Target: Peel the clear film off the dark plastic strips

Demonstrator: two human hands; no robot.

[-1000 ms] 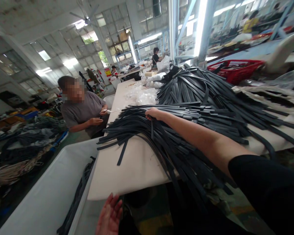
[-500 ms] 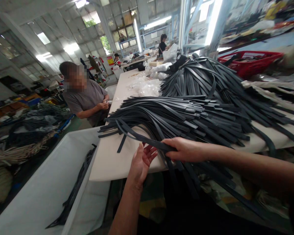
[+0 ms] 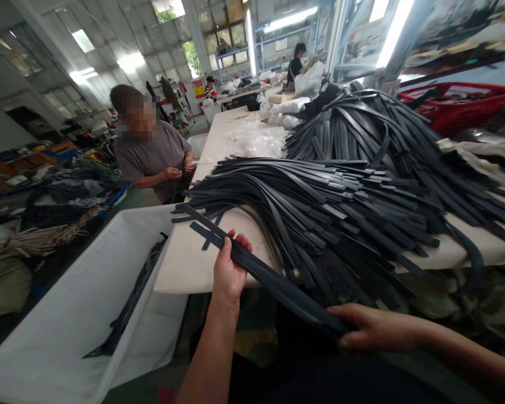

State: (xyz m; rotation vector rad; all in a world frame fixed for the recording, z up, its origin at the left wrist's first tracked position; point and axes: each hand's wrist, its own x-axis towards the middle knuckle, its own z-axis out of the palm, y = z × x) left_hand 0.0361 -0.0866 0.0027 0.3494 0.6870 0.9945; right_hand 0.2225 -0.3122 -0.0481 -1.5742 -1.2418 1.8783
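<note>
Several flat black straps (image 3: 278, 280) stretch between my two hands, in front of the table edge. My left hand (image 3: 230, 265) is closed around them near their far ends, which stick out past the thumb over the tabletop. Lower and to the right, my right hand (image 3: 372, 328) grips the same straps, its fingers wrapped round them. Just beyond, a large heap of similar black straps (image 3: 269, 196) lies across the cream table (image 3: 185, 266), some hanging over its front edge. A second, taller pile of straps (image 3: 349, 126) rises behind it.
A white bin (image 3: 63, 286) with some black straps inside stands left of the table. A co-worker (image 3: 151, 146) is at the table's far left side, hands together. Clear plastic bags (image 3: 261, 140) lie farther back, and a red basket (image 3: 463, 106) sits at the right.
My right hand has slid down and to the right along the straps. My left hand, open beneath them before, has closed around them. The straps now run straight between both hands.
</note>
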